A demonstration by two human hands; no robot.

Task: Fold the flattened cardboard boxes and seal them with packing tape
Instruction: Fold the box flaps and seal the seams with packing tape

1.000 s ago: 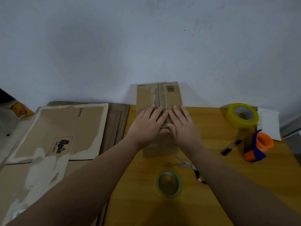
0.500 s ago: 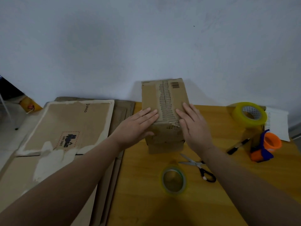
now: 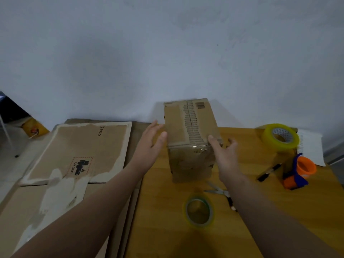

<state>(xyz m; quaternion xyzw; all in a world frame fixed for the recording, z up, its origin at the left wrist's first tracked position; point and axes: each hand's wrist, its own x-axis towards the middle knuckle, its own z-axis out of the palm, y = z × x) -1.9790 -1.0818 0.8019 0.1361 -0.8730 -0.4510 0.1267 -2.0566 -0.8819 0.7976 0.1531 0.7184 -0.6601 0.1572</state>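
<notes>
The flattened cardboard sheet (image 3: 74, 155) at left reads "PICO" and "UN 3481"; the folded box (image 3: 189, 138), upright on the wooden table (image 3: 279, 211), bears a barcode on top. A tape roll (image 3: 199, 211) and scissors (image 3: 219, 192) lie just in front of the box, with a larger tape roll (image 3: 281, 136), marker (image 3: 268, 173) and orange dispenser (image 3: 299, 170) at right. The left hand (image 3: 152, 144) and right hand (image 3: 225, 151) flank the box, fingers extended and spread, thumbs at its upper edges, gripping nothing.

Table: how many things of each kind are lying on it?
Tape rolls: 2 (large yellow roll, small roll)
Folded box: 1
Scissors: 1
Marker: 1
Orange tape dispenser: 1
White paper: 1
Total: 7
</notes>
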